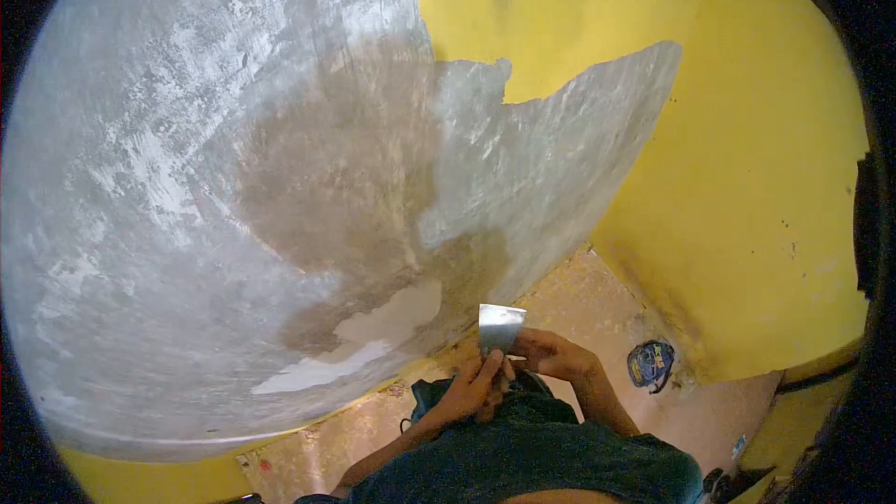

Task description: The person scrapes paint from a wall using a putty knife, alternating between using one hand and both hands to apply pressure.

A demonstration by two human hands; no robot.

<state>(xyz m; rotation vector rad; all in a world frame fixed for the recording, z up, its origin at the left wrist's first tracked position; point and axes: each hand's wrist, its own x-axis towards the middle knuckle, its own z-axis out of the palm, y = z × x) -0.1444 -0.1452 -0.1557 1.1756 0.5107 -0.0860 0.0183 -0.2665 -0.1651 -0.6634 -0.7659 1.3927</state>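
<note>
A scraper (502,325) with a wide metal blade is held upright in front of my body, blade pointing at the wall. My left hand (474,386) is closed around its lower part, thumb near the base of the blade; the handle is hidden by my fingers. From the right, my right hand (553,355) reaches in with curled fingers against the blade's lower right side. Beyond the blade, the wall (187,252) is stripped to grey plaster, with a brown damp patch (345,159) and a paler patch (397,317) low down.
Yellow paint (765,159) covers the wall on the right, and a jagged painted piece (504,19) remains above. A dark bag-like object (651,365) lies on the dusty floor (597,317) by the right wall. Paint flakes lie along the wall's foot.
</note>
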